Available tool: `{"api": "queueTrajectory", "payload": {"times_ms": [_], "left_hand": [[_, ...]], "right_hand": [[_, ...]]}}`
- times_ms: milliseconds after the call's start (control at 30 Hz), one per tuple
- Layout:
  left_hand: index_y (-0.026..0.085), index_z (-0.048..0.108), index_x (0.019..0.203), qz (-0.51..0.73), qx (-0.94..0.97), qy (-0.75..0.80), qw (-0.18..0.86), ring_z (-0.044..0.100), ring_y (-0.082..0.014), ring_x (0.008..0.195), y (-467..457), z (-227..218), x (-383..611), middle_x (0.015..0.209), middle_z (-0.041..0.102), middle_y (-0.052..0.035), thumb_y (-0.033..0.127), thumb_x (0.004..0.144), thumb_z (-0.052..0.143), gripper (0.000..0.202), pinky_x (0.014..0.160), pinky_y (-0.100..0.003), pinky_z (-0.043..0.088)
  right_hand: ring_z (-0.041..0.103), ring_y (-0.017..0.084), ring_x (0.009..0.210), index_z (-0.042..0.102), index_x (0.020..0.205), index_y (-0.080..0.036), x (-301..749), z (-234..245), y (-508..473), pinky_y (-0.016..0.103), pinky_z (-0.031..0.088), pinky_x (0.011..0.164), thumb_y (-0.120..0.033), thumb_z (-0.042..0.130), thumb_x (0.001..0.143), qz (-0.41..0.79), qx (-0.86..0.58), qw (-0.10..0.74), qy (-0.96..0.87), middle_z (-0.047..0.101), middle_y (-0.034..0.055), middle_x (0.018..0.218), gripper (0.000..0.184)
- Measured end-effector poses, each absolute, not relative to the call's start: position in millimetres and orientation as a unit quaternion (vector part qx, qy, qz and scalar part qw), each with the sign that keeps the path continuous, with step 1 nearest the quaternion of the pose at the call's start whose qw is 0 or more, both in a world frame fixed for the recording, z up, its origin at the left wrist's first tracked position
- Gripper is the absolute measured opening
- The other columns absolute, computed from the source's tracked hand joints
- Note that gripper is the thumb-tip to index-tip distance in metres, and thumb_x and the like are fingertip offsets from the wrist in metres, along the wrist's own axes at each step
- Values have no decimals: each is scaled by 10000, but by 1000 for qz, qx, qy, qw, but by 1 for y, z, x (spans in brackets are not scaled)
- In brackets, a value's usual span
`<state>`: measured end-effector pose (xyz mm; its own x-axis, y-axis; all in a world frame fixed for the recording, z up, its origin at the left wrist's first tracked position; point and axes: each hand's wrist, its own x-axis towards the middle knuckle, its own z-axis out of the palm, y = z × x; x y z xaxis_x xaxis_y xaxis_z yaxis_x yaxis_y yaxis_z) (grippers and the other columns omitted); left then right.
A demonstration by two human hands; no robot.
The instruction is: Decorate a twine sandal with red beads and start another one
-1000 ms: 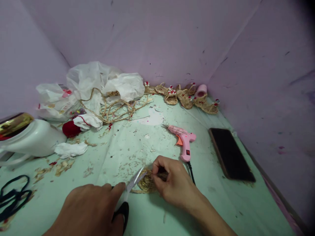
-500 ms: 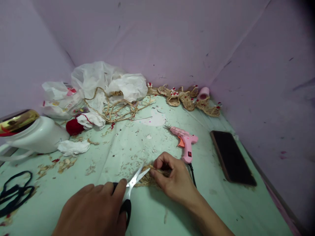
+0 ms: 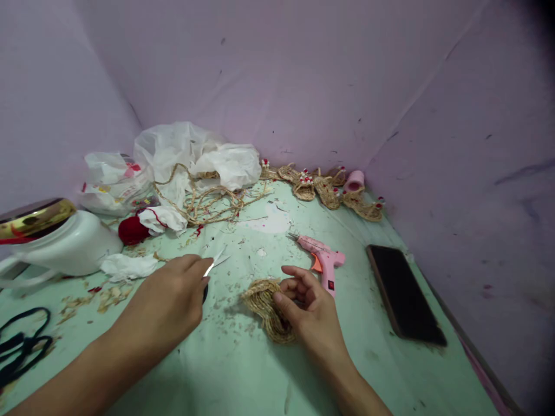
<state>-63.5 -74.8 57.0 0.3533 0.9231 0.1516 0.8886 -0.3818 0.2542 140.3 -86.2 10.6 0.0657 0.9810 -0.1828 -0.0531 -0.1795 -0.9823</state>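
With the left fingers gripping the scissors clear of the coiled piece, from here I'd have the right fingers, holding its edge over the bench, press lightly.

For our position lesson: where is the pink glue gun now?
In the head view, the glue gun lies right of centre, beyond the right hand and left of the phone.
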Motion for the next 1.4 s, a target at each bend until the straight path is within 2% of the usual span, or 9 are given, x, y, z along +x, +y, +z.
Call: {"api": "queueTrajectory", "payload": {"times_ms": [67,167,300,500,667,833,900,1067,1400], "left_hand": [[149,595,1000,198,841,499,66,562,-209,865,-78,58,-48,949,600,-108,185,825,425,247,748,-327,459],[140,620,938,204,876,430,77,527,-211,809,-82,57,-22,866,584,-103,129,802,434,230,715,-352,442],[137,642,834,190,881,428,72,494,-209,744,-76,49,-2,757,563,-86,50,750,439,236,678,-367,410],[134,620,731,255,858,429,122,495,-188,716,-67,39,-4,707,556,-72,80,767,425,205,669,-341,397],[151,547,685,294,766,488,299,506,-137,686,-59,45,-6,697,540,-19,115,794,413,177,653,-278,405],[142,605,636,278,712,465,446,564,-174,855,-51,47,-9,891,609,-58,158,715,528,112,769,-290,408],[137,625,634,253,704,461,478,579,-182,849,-51,44,-9,884,633,-66,155,693,552,96,761,-288,416],[127,625,620,230,729,437,474,571,-147,688,-56,43,-6,719,622,-46,126,715,520,141,652,-260,428],[115,656,640,316,707,412,481,593,-135,690,-63,37,-3,759,633,-54,82,686,553,117,614,-230,442]], "right_hand": [[508,123,571,520,914,-189,139,12,-87,244,418,513,-225,644,621,522,-560,471,-438,556,-8,674,320],[525,135,607,503,914,-191,138,14,-89,254,436,546,-225,625,651,511,-566,459,-456,568,-1,683,292],[528,134,602,494,922,-197,139,16,-91,263,445,568,-205,611,655,505,-564,456,-468,572,-11,672,291],[535,127,573,533,931,-186,140,14,-87,252,439,540,-174,640,599,567,-544,452,-423,582,-22,643,348],[543,119,553,636,780,-142,142,11,-83,257,432,545,-183,660,539,634,-537,426,-358,607,-2,630,246],[487,88,468,635,603,-128,144,15,-80,227,372,489,-179,650,502,639,-559,408,-335,576,-22,509,115],[452,73,441,623,575,-120,144,17,-79,210,340,460,-158,630,488,633,-572,402,-332,554,-32,475,95],[435,65,442,625,552,-111,146,18,-78,201,322,456,-139,605,493,647,-560,387,-344,552,-28,470,68],[463,68,429,606,516,-128,149,28,-82,203,350,453,-192,813,355,668,-560,385,-302,575,-26,456,270]]}}
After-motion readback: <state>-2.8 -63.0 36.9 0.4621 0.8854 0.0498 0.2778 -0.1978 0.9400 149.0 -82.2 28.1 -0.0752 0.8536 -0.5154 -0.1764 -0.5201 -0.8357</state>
